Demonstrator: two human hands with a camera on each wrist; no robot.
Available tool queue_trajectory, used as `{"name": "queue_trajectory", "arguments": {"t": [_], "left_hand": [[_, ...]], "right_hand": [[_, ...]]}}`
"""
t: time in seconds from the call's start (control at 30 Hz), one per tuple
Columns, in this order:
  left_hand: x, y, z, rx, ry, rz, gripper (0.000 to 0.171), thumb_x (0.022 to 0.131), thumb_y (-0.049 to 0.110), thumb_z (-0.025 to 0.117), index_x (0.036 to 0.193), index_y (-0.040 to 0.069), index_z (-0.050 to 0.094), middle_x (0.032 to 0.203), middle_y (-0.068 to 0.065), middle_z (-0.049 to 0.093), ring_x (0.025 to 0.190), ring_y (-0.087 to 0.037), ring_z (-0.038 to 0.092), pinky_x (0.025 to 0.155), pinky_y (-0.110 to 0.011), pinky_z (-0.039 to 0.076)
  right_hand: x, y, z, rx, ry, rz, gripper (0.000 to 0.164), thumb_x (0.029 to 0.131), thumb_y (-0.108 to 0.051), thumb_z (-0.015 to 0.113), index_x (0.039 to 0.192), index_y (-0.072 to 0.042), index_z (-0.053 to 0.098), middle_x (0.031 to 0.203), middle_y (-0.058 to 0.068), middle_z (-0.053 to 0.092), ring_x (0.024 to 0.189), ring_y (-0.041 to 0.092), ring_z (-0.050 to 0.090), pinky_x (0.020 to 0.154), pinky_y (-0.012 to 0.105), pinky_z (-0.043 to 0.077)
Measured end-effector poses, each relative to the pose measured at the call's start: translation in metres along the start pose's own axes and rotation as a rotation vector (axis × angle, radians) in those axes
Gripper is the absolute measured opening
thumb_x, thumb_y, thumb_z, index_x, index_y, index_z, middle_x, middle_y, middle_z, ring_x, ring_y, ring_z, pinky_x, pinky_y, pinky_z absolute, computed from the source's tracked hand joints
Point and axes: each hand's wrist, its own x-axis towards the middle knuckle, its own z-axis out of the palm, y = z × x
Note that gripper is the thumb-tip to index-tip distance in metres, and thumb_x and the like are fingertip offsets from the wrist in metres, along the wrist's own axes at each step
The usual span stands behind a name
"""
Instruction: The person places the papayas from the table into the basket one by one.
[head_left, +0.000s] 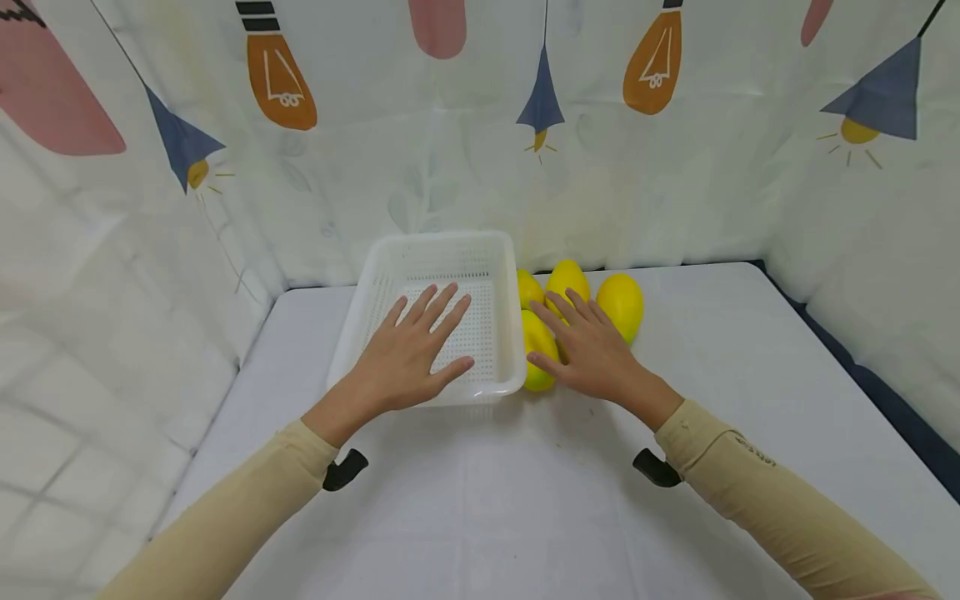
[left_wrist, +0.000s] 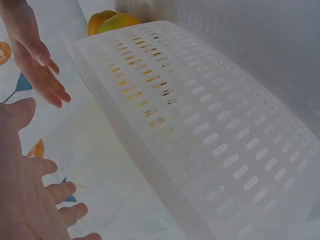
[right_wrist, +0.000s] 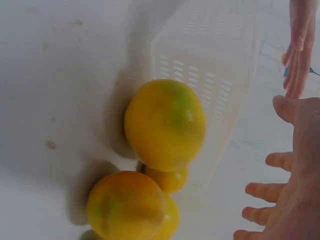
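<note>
A white perforated plastic basket (head_left: pixel 480 308) stands at the back middle of the table. My left hand (head_left: pixel 401 358) is spread over it, fingers straight and palm down, holding nothing. Several smooth yellow fruits (head_left: pixel 621 304), mango-like in shape, lie beside the basket's right wall. Over their near side hovers my right hand (head_left: pixel 596 354), fingers spread and holding nothing, partly covering them. The right wrist view shows one fruit (right_wrist: pixel 165 125), yellow with a green patch, close against the basket wall. In the left wrist view, the basket's slotted side (left_wrist: pixel 200 115) lies beside the left fingers.
A white cloth covers the table (head_left: pixel 525 500). Fabric printed with lamps and bulbs hangs as a wall (head_left: pixel 465 167) behind it and at both sides. Dark camera mounts (head_left: pixel 345 469) project from both wrists below the sleeves.
</note>
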Motion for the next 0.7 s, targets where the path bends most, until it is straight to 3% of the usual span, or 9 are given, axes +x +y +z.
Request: {"name": "queue_trajectory", "arguments": {"t": [0.7], "left_hand": [[-0.007,-0.01,-0.002,0.012,0.002,-0.048,0.077,0.096,0.059,0.039,0.156,0.02,0.01,0.163,-0.006,0.013,0.149,-0.031,0.02,0.117,-0.056,0.018]], "right_hand": [[-0.001,0.014,-0.007,0.121,-0.005,0.064,0.071,0.093,-0.051,0.054,0.152,-0.02,0.029,0.158,0.014,0.028,0.148,0.04,0.017,0.115,0.061,0.018]]}}
